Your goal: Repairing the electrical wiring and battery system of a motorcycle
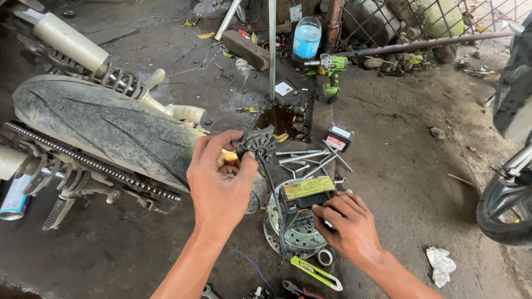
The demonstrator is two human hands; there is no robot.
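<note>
Fingers of my left hand [221, 185] are curled round a small dark metal part [256, 140] with a toothed, fan-shaped top, pinched between thumb and fingertips and held up off the ground; a thin dark rod [272, 199] hangs down from it. My right hand [349, 224] is lower and to the right, fingers bent, their tips touching the near side of a small black battery with a yellow label [306, 191]. I cannot tell whether they grip it or only rest on it. That battery sits on a perforated brake disc [299, 238] lying flat on the concrete floor [410, 182], near the middle of what I see.

Just beside the disc, toward the near edge, lie a green utility knife [316, 273] and a small ring [325, 257]. Beyond the battery, loose bolts and rods [310, 158] are scattered, with a second small black battery [339, 137] next to them. A dusty motorcycle tyre [105, 130] with its chain [94, 163] and a spring shock [111, 75] fills the left side. Toward the far edge stand a green cordless drill [331, 75] and a blue bottle [306, 37]. A crumpled white rag [440, 264] lies to the right.
</note>
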